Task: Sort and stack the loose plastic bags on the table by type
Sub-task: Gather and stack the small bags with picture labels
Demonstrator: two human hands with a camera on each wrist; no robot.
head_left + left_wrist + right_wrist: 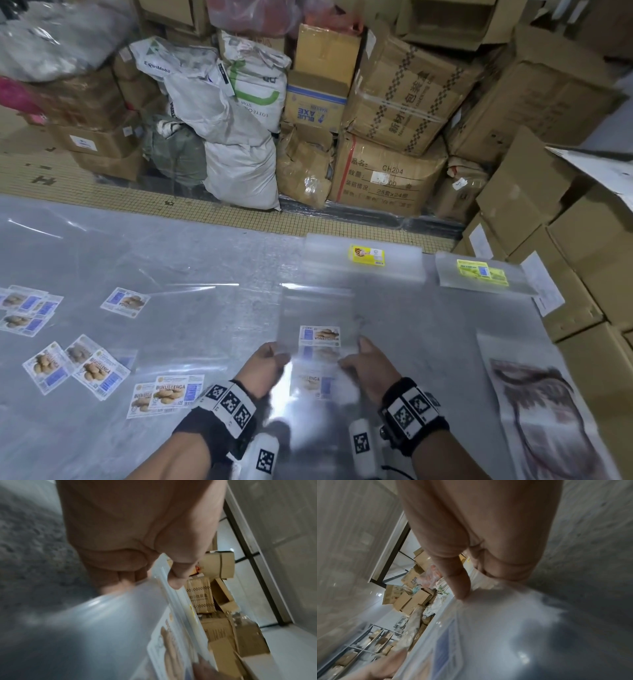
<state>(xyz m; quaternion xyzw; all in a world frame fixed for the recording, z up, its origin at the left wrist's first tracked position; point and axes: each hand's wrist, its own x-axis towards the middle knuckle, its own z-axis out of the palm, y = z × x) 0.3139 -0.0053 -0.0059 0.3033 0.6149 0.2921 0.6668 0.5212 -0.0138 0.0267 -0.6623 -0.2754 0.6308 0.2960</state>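
Evidently the step in hand was squaring a small stack of biscuit-label bags, held low over the grey table. Left of that stack, loose bags of the same print lay scattered, well apart from it. The left hand pinched the stack's left edge, thumb on top and fingers curled beneath (the left wrist view showed this plainly). The right hand held the right edge, its thumb pressed on the film; how its other fingers lay I could not tell. To do it well, I judged, both hands should keep the edges flush and the labels aligned, since the slick film would likely slide. Beyond the stack lay a yellow-label pile, and right of that a green-label pile. Right of the held stack lay a brown-printed bag. All bags looked flat and empty; the cardboard boxes behind showed no contents.
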